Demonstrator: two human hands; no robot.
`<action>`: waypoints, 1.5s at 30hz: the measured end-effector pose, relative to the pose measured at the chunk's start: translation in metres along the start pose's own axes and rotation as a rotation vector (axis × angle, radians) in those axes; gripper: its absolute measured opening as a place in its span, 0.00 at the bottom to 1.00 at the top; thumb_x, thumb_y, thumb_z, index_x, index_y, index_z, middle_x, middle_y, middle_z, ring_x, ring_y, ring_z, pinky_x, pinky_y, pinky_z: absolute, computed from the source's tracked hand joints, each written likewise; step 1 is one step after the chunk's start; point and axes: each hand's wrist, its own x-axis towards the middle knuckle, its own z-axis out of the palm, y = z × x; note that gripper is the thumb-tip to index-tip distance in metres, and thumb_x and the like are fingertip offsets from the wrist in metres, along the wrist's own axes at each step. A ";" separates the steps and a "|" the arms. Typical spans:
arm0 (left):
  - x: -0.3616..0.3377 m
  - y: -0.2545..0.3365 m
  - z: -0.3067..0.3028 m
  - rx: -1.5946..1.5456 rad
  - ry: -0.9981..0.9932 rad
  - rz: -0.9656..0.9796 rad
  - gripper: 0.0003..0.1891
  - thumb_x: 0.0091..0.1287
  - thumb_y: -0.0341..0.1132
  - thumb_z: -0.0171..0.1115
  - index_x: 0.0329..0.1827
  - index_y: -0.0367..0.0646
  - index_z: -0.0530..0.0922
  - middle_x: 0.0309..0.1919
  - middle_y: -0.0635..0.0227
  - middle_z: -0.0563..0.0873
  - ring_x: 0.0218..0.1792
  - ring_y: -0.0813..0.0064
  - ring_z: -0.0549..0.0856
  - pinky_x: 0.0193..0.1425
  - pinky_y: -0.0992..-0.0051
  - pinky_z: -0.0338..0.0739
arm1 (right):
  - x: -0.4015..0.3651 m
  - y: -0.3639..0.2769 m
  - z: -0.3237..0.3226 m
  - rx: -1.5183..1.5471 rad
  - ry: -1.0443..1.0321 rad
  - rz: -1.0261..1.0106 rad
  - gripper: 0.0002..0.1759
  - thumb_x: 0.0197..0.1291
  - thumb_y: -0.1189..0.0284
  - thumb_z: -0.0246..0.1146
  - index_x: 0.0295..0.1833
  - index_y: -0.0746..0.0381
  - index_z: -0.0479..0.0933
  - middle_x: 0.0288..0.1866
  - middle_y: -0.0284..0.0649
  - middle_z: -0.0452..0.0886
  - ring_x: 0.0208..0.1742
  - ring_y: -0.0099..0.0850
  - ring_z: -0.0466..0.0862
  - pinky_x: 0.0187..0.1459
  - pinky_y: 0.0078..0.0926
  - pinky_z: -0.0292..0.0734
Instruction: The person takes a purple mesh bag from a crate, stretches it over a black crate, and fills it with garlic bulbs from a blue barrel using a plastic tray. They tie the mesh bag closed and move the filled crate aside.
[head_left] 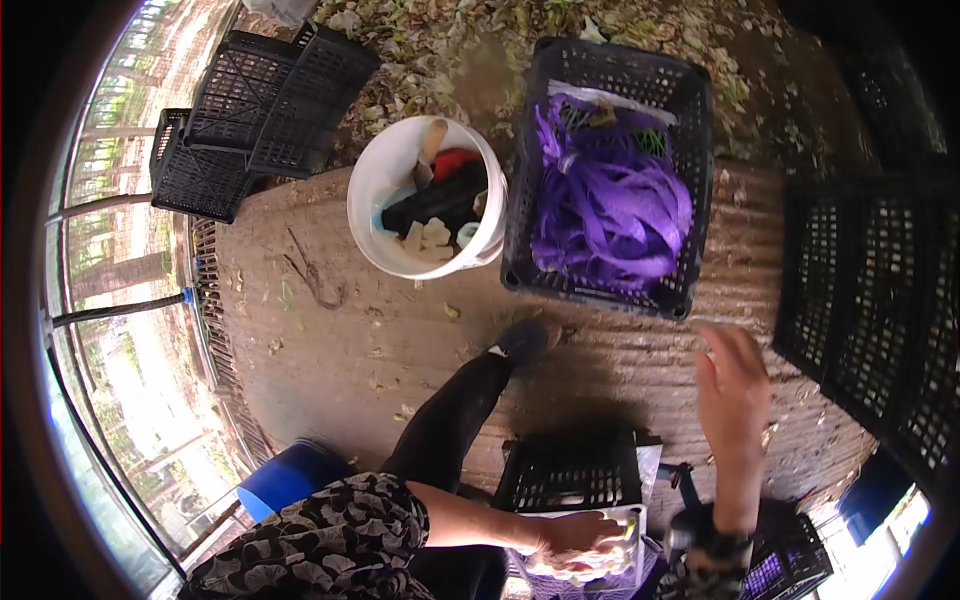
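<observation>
My left hand (580,537) lies palm down, fingers stretched out, over pale contents in a purple mesh bag (585,582) close to my body. Glare hides what those contents are. A black plastic crate (575,470) stands just beyond the bag. My right hand (735,390) is raised over the floor on the right, thumb apart from slightly curved fingers, holding nothing I can see. Nearest to it is a black crate (607,302) heaped with purple mesh netting (615,215). Left of that crate, a white bucket (365,235) holds a dark item, something red and pale pieces.
Empty-looking black crates (240,90) are stacked at the upper left, and more black crates (870,300) rise on the right. A blue container (295,480) stands at lower left. Dry leaves (440,50) cover the far ground. My foot (525,342) rests on the ridged floor.
</observation>
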 end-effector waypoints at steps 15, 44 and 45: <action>0.067 -0.040 -0.091 0.114 0.115 -0.474 0.16 0.46 0.40 0.61 0.32 0.38 0.73 0.39 0.58 0.73 0.39 0.63 0.75 0.41 0.67 0.70 | 0.295 0.156 0.249 -0.047 -0.425 0.417 0.15 0.48 0.76 0.52 0.43 0.63 0.76 0.45 0.49 0.77 0.48 0.41 0.76 0.51 0.31 0.70; 0.096 -0.066 -0.135 -0.249 0.241 -0.748 0.13 0.41 0.39 0.61 0.28 0.42 0.80 0.29 0.56 0.81 0.32 0.60 0.81 0.34 0.65 0.74 | 0.427 0.067 0.329 1.178 -0.221 1.172 0.07 0.56 0.68 0.58 0.33 0.60 0.72 0.17 0.33 0.70 0.13 0.24 0.67 0.12 0.19 0.59; 0.096 -0.063 -0.142 -0.231 0.203 -0.753 0.13 0.41 0.39 0.61 0.28 0.41 0.80 0.29 0.56 0.81 0.32 0.60 0.81 0.34 0.65 0.74 | 0.425 0.066 0.326 1.104 -0.252 1.159 0.07 0.56 0.68 0.58 0.34 0.61 0.72 0.18 0.34 0.70 0.13 0.24 0.66 0.12 0.19 0.59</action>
